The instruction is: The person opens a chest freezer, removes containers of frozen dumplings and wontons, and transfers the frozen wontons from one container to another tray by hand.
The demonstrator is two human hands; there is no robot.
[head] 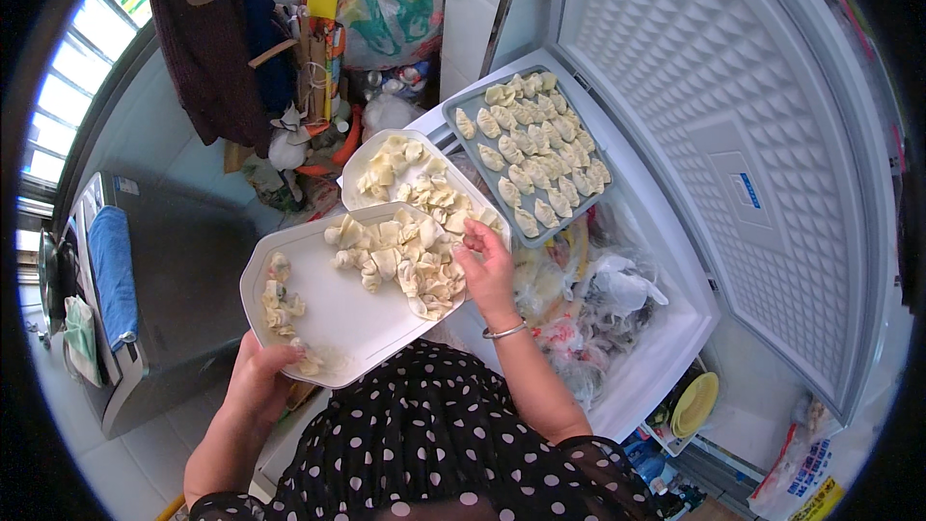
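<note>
My left hand grips the lower left corner of a white tray, its thumb over the rim beside a few wontons. On this tray, a pile of folded wontons covers the right side and a short row of wontons lies along the left end. My right hand is over the tray's right end, fingers bent at the wontons; whether it pinches one cannot be made out. A second white tray with wontons lies partly hidden behind the first. Beyond it, a grey tray holds rows of pleated dumplings.
An open chest freezer holds several plastic bags; the grey tray rests across its far end. Its raised lid stands at the right. A dark appliance with a blue cloth is at the left. Bags and cardboard crowd the back.
</note>
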